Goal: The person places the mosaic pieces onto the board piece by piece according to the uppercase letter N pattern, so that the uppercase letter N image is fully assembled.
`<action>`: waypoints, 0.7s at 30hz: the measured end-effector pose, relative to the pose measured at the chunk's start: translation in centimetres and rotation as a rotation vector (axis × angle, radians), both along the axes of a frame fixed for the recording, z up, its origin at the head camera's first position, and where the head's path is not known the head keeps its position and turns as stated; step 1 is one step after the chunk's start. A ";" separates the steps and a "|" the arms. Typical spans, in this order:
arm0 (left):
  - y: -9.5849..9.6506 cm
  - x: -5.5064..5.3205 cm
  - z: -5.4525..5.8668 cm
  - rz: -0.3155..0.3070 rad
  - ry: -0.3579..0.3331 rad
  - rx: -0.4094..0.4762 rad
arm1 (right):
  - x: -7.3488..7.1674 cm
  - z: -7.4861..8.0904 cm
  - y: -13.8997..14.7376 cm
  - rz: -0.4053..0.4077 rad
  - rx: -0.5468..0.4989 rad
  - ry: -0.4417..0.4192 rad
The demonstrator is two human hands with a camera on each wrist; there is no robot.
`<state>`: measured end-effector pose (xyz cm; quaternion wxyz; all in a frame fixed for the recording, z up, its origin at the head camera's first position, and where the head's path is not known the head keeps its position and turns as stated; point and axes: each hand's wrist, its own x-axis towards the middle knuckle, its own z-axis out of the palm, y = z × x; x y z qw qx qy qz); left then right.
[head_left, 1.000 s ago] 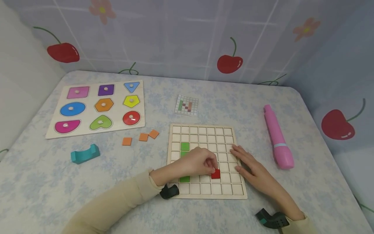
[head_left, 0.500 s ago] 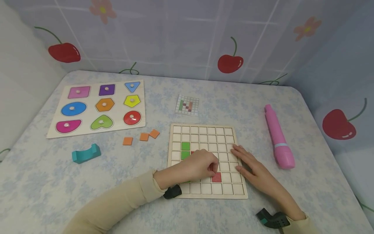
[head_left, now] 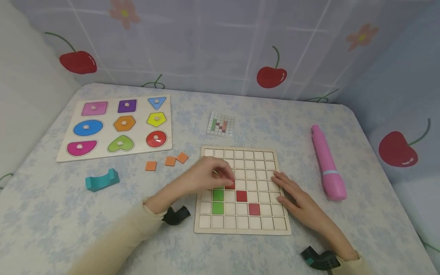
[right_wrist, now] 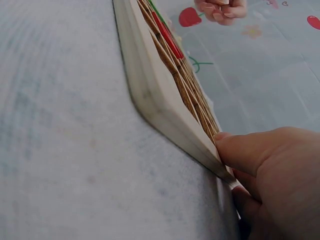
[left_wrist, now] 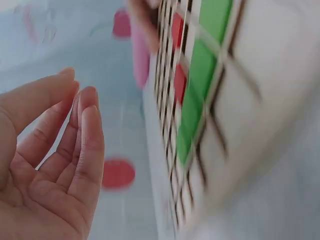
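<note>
Grid board (head_left: 252, 185) against loosely spread right grip (head_left: 298, 198)

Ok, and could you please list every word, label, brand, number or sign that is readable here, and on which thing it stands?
There is no readable text in these pictures.
Small card: coloured squares on a grid; anything finer is too small to read.
Grid board, puzzle board, pink stick, teal block: no text seen.
Left wrist device, right wrist device: any marking is too small to read.
</note>
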<state>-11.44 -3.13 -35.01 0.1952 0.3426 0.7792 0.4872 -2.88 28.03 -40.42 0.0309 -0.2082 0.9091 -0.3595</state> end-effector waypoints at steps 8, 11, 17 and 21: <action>-11.3 -1.0 -0.3 0.439 -0.014 -0.099 | -0.1 0.1 0.1 0.000 -0.002 0.014; -13.6 -0.5 -0.7 0.530 -0.046 -0.127 | -0.1 0.1 0.1 0.003 -0.008 0.016; -15.2 0.3 -1.7 0.606 0.005 -0.298 | -0.1 0.0 0.0 0.002 -0.015 0.011; -15.3 0.4 -2.2 0.630 0.051 -0.351 | -0.1 0.0 0.1 0.003 -0.015 0.009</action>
